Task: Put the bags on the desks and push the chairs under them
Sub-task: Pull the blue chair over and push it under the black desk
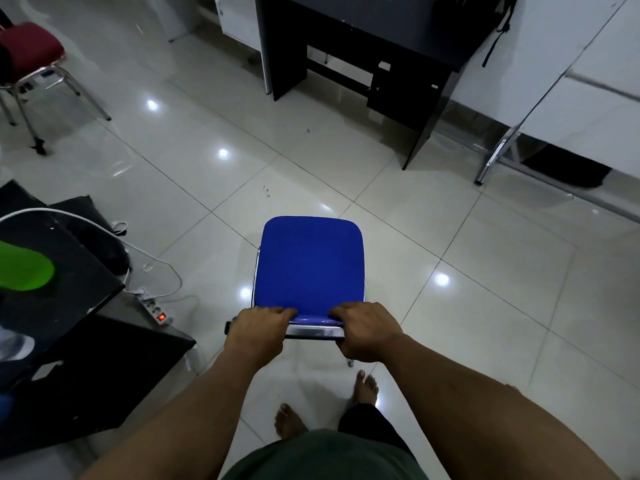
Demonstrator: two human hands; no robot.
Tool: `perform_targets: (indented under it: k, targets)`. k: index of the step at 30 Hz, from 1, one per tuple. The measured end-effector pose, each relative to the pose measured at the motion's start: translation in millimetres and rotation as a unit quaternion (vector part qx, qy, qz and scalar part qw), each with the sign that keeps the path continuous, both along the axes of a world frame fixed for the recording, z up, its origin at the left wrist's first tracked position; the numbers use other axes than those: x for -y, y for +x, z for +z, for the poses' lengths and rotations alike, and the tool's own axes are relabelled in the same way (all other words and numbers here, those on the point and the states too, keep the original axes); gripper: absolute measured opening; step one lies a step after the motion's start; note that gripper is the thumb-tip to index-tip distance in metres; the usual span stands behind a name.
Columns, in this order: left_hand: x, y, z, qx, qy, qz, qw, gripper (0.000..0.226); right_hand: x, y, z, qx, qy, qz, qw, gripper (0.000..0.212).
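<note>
A blue padded chair [310, 263] with a chrome frame stands on the tiled floor in front of me. My left hand [258, 332] and my right hand [367, 334] both grip the top of its backrest, one at each end. A black desk [363, 32] stands ahead at the far side, its kneehole facing me. A black bag [502, 22] hangs off the desk's right end, with a strap dangling. A red chair [29, 51] stands at the far left.
A black desk [52, 271] at my left carries a green object [24, 268]. A white cable and a power strip [156, 310] with a lit switch lie on the floor beside it. A white table with chrome legs [495, 157] stands at the right.
</note>
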State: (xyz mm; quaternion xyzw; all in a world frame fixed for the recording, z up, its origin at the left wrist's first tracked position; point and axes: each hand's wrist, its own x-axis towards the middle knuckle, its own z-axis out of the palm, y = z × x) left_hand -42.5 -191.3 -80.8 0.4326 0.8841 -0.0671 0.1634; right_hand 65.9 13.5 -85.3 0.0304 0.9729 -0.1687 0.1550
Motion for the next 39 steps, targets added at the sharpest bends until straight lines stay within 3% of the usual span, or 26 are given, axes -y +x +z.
perform_targets:
  k: [6, 12, 22, 31, 39]
  targets:
    - [-19.6, -11.2, 11.0, -0.016, 0.002, -0.002, 1.000, 0.049, -18.7, -16.0, 11.8, -0.012, 0.047, 0.025, 0.998, 0.029]
    - [-58.2, -24.7, 22.1, -0.025, 0.023, 0.017, 0.999, 0.042, -43.8, -27.1, 22.9, -0.049, 0.101, -0.023, 0.993, 0.025]
    - [-47.4, -16.3, 13.8, -0.021, 0.021, -0.006, 1.000, 0.044, -38.2, -26.6, 13.8, 0.000, 0.094, 0.009, 0.996, 0.020]
    - [-46.3, -15.0, 7.7, -0.006, 0.012, -0.009, 1.000, 0.057, -42.6, -23.3, 2.9, -0.016, 0.106, 0.043, 0.993, 0.031]
    - [-56.6, -23.8, 7.2, -0.026, 0.025, 0.016, 0.999, 0.053, -56.5, -34.7, -0.2, -0.036, 0.086, 0.063, 0.994, 0.038]
